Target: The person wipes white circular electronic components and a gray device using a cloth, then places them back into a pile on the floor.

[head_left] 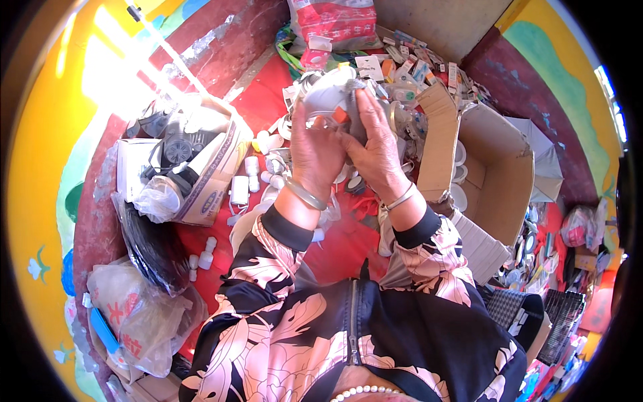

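Observation:
Both hands are raised in front of me around a rounded grey and white object point(329, 94) with a small orange patch. Its kind is hard to make out. My left hand point(315, 151) presses along its left side, thumb up. On the opposite side, my right hand point(376, 144) cups it with the fingers pointing away from me. The palms nearly meet at the near end of the object. Under and beside the hands lie white bulb-like pieces point(239, 190) and other white plastic parts on a red cloth point(338, 258).
At the left stands a carton point(224, 161) holding grey and black devices, with plastic bags point(147, 321) nearer me. An open cardboard box point(499, 161) tilts on the right. Small packages point(408, 70) pile up at the back beside a red and white sack point(335, 23).

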A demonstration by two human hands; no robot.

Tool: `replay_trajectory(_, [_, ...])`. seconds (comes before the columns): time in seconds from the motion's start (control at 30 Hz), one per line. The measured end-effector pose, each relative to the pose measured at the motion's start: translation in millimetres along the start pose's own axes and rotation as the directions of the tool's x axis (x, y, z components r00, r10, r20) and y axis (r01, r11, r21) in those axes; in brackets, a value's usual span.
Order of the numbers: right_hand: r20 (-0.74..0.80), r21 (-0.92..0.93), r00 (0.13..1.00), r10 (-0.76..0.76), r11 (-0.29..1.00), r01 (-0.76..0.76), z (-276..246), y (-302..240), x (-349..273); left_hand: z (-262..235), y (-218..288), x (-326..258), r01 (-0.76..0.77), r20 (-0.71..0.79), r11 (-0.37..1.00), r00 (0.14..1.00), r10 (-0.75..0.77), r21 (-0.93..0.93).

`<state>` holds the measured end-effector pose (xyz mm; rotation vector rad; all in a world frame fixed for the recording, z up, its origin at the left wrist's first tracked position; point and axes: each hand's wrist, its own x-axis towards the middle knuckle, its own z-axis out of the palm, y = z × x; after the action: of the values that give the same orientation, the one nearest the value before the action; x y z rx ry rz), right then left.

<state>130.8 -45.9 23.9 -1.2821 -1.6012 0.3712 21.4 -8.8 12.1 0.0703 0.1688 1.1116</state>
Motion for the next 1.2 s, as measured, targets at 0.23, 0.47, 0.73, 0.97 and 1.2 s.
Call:
replay_trajectory(0.23, [-0.171, -0.021, 0.985, -0.034, 0.999, 0.031, -16.5, 15.1, 12.0, -21.7, -3.8, 2.8, 0.172, 0.083, 0.971, 0.979, -0.187, 0.163])
replay_trajectory(0.47, [0.268, 0.399, 0.933, 0.24, 0.854, -0.334, -66.0, 4.6, 18.9, -5.4, 16.9, 6.8, 0.036, 0.125, 0.786, 0.982, -0.143, 0.617])
replay_trajectory(0.73, [0.323, 0.339, 0.91, 0.259, 0.866, -0.367, -64.7, 2.9, 15.7, 18.9, 15.6, -7.0, 0.039, 0.262, 0.744, 0.923, -0.283, 0.667])
replay_trajectory(0.97, [0.262, 0.614, 0.887, 0.381, 0.643, -0.458, -64.6, 9.7, 18.8, 1.4, 11.5, 4.2, 0.085, 0.183, 0.826, 0.958, -0.222, 0.557])
replay_trajectory(1.2, [0.278, 0.897, 0.895, 0.35, 0.237, -0.372, -87.9, 32.1, 21.5, -1.5, 21.2, 9.7, 0.165, 0.09, 0.941, 0.976, -0.199, 0.296])
